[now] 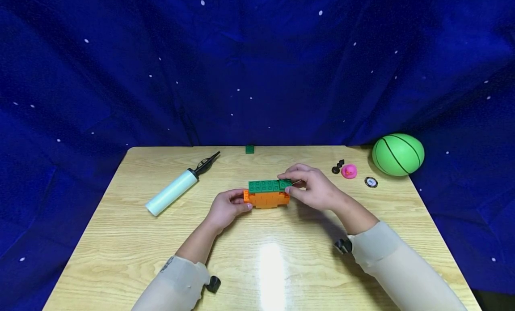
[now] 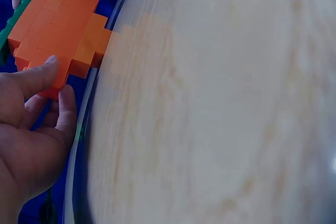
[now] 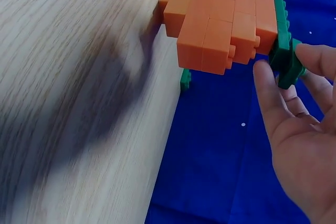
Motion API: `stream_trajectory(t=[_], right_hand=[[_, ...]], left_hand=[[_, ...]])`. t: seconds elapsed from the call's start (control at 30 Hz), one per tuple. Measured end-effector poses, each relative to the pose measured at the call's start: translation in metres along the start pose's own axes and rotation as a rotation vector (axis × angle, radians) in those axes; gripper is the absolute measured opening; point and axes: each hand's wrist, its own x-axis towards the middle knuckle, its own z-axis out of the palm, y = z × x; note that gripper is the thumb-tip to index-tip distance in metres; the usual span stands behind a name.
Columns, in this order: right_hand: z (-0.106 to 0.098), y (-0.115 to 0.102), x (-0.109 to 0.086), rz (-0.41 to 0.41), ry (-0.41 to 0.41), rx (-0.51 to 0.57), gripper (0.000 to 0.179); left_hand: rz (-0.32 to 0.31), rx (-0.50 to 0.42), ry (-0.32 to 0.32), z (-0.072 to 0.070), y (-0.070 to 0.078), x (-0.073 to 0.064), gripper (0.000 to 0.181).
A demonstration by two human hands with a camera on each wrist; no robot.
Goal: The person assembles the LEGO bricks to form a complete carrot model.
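A block model of stacked orange bricks (image 1: 266,199) stands at mid-table, topped by a row of green bricks (image 1: 263,186). My left hand (image 1: 227,209) pinches its left end between thumb and fingers; the left wrist view shows the thumb on the orange face (image 2: 65,30). At the other end, my right hand (image 1: 311,185) holds a small green brick (image 3: 292,65) between thumb and fingers. That brick sits against the right end of the green row (image 3: 281,22), slightly offset from it. Whether it is pressed fully on, I cannot tell.
A loose green brick (image 1: 250,149) lies at the table's back edge. To the left is a hand pump (image 1: 173,191) with a black nozzle. On the right are a small black object (image 1: 338,167), a pink rubber duck (image 1: 349,171), a poker chip (image 1: 371,182) and a green ball (image 1: 398,155).
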Motion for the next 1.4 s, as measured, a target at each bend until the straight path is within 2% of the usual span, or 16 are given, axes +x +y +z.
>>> stream_trajectory(t=[0.5,0.7,0.93,1.4], right_hand=[[0.006,0.001,0.001,0.085,0.034,0.064,0.034],[0.008,-0.002,0.001,0.078,0.052,0.066,0.035],[0.008,-0.008,0.003,0.052,0.067,0.008,0.035],[0.008,-0.015,0.005,0.055,0.043,-0.095,0.035]], left_hand=[[0.008,-0.013,-0.011,0.0,0.001,0.0,0.051],[0.01,-0.017,-0.009,0.0,0.0,0.001,0.051],[0.015,-0.007,0.0,0.001,0.001,0.001,0.05],[0.031,0.031,0.02,0.002,-0.001,0.004,0.049]])
